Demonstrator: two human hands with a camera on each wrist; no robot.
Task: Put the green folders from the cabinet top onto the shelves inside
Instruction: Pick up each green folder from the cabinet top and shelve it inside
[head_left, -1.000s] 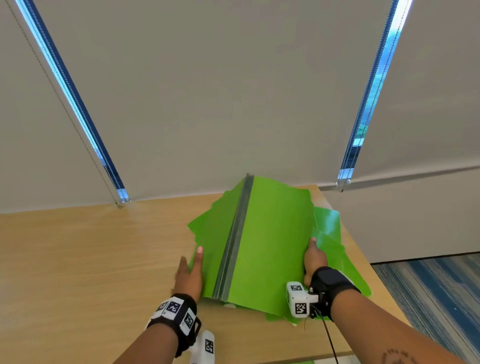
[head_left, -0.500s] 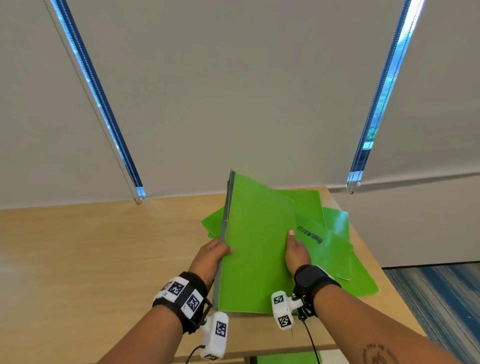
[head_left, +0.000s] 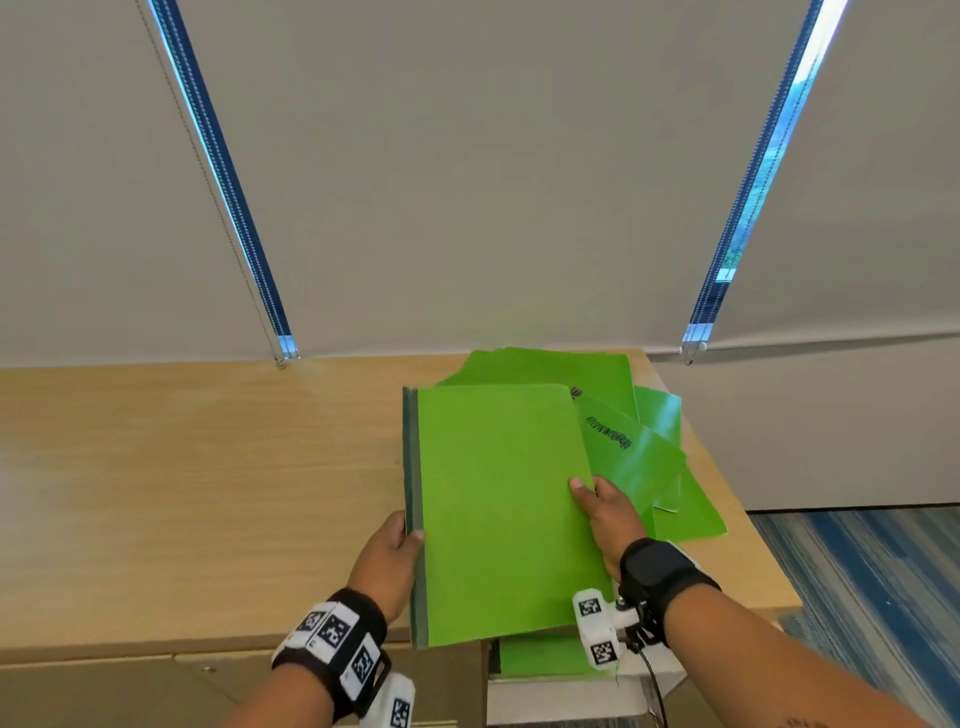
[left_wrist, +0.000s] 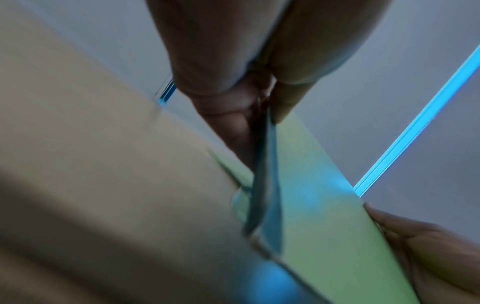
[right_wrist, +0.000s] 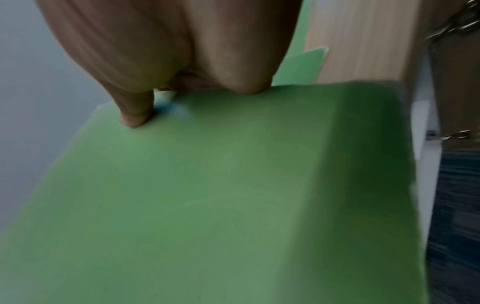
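We see a matt green card folder (head_left: 498, 509) up front with a darker, duller strip down its spine. The loose folders (head_left: 634, 457) at about 2 o'clock of it look like glossy plastic, catching the light. The cabinet top (head_left: 182, 467) is pale wood-grain laminate, smooth with a soft sheen. The blinds (head_left: 467, 182) behind look like plain matt cloth, and the carpet (head_left: 883, 582) at 4 o'clock looks rough, striped blue.

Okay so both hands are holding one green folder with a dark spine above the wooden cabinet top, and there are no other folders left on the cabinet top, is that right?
Not quite. Both the left hand and right hand do hold the green folder with the dark spine above the light wooden cabinet top, but other loose green folders still lie on the cabinet top behind it, at its right end. The head view shows this.
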